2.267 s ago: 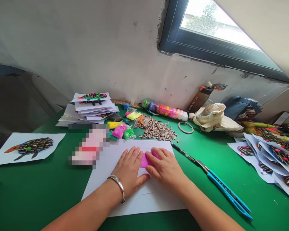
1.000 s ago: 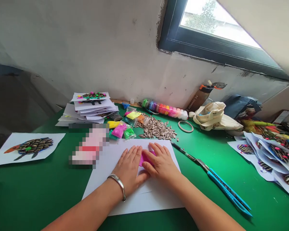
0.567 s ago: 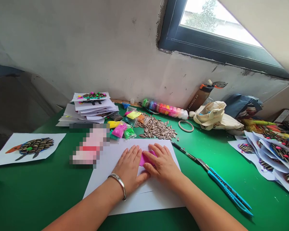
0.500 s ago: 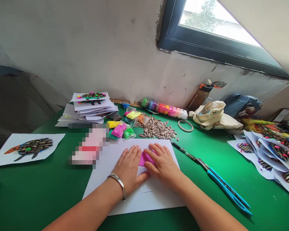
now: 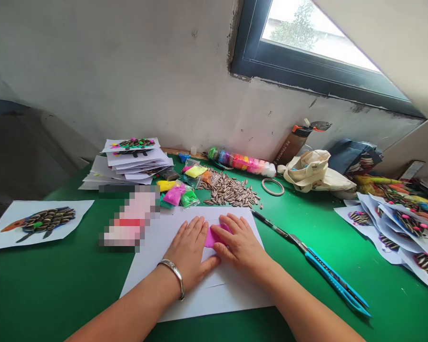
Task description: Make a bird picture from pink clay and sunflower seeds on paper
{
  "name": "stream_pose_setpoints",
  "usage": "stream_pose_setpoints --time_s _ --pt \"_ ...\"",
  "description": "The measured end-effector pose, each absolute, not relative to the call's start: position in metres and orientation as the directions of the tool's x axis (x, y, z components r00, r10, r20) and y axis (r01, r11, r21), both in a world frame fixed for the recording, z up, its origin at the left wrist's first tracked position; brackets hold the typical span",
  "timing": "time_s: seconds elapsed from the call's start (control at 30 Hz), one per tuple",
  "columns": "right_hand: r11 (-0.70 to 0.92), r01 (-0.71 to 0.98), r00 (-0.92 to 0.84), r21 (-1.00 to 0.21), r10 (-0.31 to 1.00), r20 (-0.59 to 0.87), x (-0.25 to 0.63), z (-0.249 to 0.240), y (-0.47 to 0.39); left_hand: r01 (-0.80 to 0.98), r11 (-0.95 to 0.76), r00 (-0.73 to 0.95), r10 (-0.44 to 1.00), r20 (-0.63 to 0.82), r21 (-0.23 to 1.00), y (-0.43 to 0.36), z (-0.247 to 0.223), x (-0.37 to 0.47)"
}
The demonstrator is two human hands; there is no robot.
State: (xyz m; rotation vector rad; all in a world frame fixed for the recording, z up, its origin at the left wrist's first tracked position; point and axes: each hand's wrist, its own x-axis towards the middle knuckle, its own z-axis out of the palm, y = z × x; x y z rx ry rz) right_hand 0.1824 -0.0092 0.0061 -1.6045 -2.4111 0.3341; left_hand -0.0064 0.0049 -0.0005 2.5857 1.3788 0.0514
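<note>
A white sheet of paper [image 5: 146,280] lies on the green table before me, with a few dark lines drawn on it. On the sheet is a flattened patch of magenta modelling clay [image 5: 214,236], partly covered by my fingers. My left hand [image 5: 188,249], with a silver bangle at the wrist, rests flat at the clay's left edge, fingers stretched out. From the right, my right hand [image 5: 239,244] lies across the clay with its fingers apart and its thumb at the lower edge. Neither hand grips anything.
Sunflower seeds [image 5: 231,188] and bagged clay [image 5: 174,194] lie beyond the sheet. A pen and a blue pair of tweezers [image 5: 337,280] stretch along the right. Seed pictures [image 5: 44,222] lie left, with paper stacks [image 5: 135,161] behind. A bottle [image 5: 294,142] and cloth bag [image 5: 310,171] stand by the wall.
The view has shifted slightly, so most things sit a little further left. Both hands stay on the magenta clay in nearly the same pose.
</note>
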Motion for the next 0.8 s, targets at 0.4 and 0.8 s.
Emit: stream_pose_setpoints --time_s 0.4,0.8 --pt "0.341 0.936 -0.322 -0.090 0.931 0.174 0.174 0.031 0.058 0.763 -0.610 0.636 0.768 -0.077 0.211 0.002 0.009 -0.008" --pt "0.384 0.923 -0.382 0.031 0.903 0.196 0.155 0.004 0.084 0.765 -0.575 0.618 0.782 -0.080 0.290 -0.004 0.011 -0.009"
